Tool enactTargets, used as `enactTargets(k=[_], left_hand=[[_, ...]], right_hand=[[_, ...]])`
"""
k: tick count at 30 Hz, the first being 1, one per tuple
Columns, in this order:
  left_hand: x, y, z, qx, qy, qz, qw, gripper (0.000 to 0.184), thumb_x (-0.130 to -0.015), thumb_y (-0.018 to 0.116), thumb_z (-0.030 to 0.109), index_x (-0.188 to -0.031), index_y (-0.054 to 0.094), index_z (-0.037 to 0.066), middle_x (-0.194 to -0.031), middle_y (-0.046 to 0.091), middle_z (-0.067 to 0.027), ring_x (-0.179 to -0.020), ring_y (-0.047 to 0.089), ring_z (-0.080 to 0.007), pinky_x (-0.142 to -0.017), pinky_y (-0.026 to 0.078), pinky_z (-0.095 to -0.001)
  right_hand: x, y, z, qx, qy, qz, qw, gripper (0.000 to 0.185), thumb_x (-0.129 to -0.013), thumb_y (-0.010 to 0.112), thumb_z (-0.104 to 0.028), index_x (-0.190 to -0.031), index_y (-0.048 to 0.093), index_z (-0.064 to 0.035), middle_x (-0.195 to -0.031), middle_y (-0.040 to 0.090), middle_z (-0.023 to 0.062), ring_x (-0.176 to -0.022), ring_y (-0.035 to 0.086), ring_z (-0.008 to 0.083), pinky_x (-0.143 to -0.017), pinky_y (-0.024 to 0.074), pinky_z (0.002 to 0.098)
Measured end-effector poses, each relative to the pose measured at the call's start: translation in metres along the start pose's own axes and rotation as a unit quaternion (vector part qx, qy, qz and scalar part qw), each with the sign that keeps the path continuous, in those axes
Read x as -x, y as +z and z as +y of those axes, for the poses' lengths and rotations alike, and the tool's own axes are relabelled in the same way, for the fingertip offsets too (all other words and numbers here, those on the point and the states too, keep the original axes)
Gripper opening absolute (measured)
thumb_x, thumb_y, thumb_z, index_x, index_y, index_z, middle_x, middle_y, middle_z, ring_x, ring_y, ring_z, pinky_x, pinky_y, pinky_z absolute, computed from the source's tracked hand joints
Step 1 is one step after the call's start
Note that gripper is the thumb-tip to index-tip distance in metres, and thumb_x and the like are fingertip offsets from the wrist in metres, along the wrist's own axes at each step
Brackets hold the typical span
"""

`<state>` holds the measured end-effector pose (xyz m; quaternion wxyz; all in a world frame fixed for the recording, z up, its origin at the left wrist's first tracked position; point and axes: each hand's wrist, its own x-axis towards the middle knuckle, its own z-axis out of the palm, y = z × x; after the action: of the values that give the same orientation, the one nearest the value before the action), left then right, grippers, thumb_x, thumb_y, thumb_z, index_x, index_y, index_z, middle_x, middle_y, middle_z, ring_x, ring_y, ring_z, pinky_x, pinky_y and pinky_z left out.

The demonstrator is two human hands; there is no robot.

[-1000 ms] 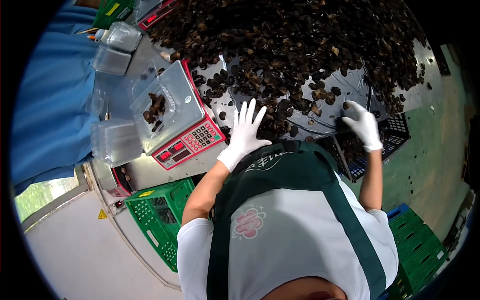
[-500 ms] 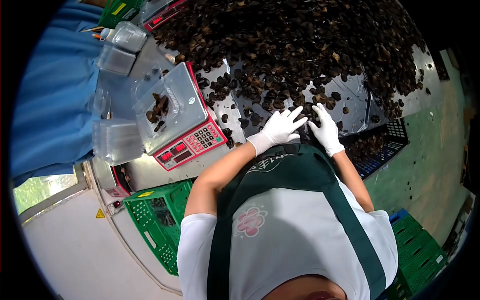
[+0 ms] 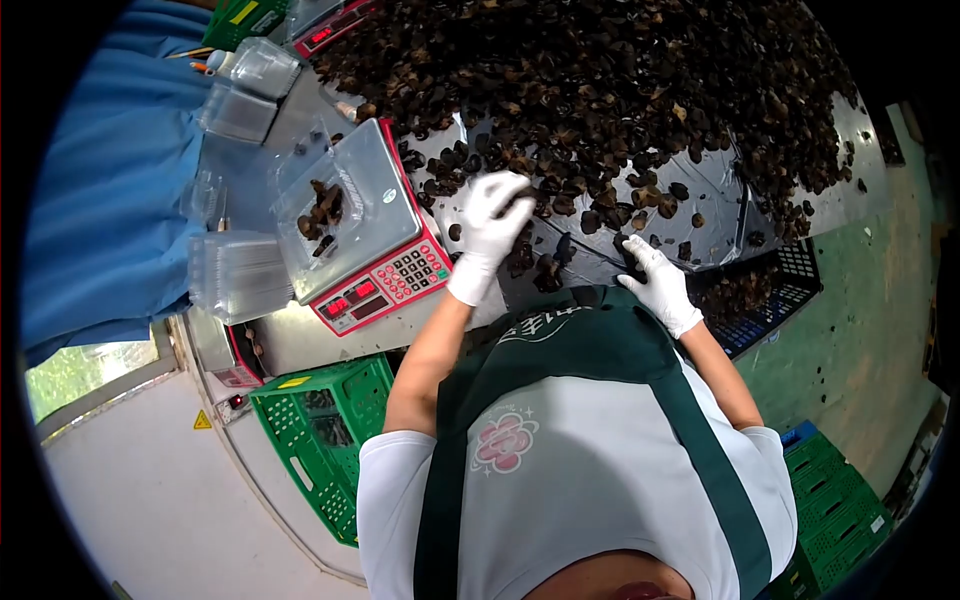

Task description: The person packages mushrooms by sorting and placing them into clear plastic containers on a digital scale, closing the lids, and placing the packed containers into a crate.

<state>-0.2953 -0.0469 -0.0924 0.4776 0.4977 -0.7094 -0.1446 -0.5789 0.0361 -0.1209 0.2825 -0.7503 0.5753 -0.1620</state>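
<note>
My left hand [image 3: 490, 228], in a white glove, is raised beside the scale with its fingers curled. Dark pieces that look like wood ear mushrooms [image 3: 522, 198] show between thumb and fingers; motion blurs the fingertips. My right hand [image 3: 658, 286], also gloved, lies low over the dark plastic sheet [image 3: 590, 262], thumb and fingers apart, close to a few loose mushrooms. The large mushroom pile [image 3: 600, 95] spreads beyond both hands. On the red-edged digital scale [image 3: 405, 272] rests a clear plastic box [image 3: 350, 200] with several mushroom pieces [image 3: 322, 215] inside.
Stacked clear boxes [image 3: 238, 278] stand left of the scale. A second scale [image 3: 325, 35] is at the far left. A black crate [image 3: 795, 262] with mushrooms sits below the table's right edge. Green crates [image 3: 320, 450] stand at lower left, others [image 3: 835, 500] at lower right.
My left hand has lifted off the mushrooms near my apron and moved left and away from me, its fingers now curled. My right hand has shifted slightly nearer to me.
</note>
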Motion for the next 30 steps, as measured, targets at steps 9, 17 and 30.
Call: enactTargets(k=[9, 17, 30], left_hand=[[-0.049, -0.167, -0.061, -0.148, -0.074, 0.28, 0.946, 0.024, -0.076, 0.072, 0.004, -0.1, 0.069, 0.006, -0.102, 0.064, -0.0078, -0.095, 0.061, -0.0197, -0.087, 0.047, -0.0306], [-0.023, -0.204, -0.119, -0.371, -0.244, 0.028, 0.896, 0.041, -0.076, 0.067, 0.04, -0.11, 0.068, 0.017, -0.123, 0.059, -0.007, -0.115, 0.054, -0.0271, -0.1, 0.039, -0.0381], [0.069, -0.029, 0.014, -0.134, -0.116, -0.271, 0.946, 0.092, -0.062, 0.082, 0.034, -0.14, 0.038, 0.012, -0.146, 0.025, -0.0239, -0.133, 0.03, -0.0414, -0.107, 0.029, -0.0466]], right_hand=[[-0.059, -0.012, -0.02, 0.011, -0.018, 0.057, 0.998, 0.051, -0.077, 0.073, -0.02, -0.124, 0.056, -0.0121, -0.128, 0.057, 0.0104, -0.111, 0.057, 0.0278, -0.092, 0.0483, 0.0348], [-0.144, -0.004, -0.028, 0.083, -0.005, 0.058, 0.995, 0.061, -0.076, 0.072, -0.036, -0.127, 0.053, -0.0075, -0.136, 0.047, 0.0185, -0.12, 0.047, 0.0363, -0.099, 0.0417, 0.0418], [-0.055, 0.019, -0.043, -0.011, -0.178, 0.011, 0.984, 0.046, -0.069, 0.074, -0.017, -0.113, 0.061, -0.0109, -0.131, 0.051, 0.0122, -0.122, 0.045, 0.0337, -0.1, 0.038, 0.0442]])
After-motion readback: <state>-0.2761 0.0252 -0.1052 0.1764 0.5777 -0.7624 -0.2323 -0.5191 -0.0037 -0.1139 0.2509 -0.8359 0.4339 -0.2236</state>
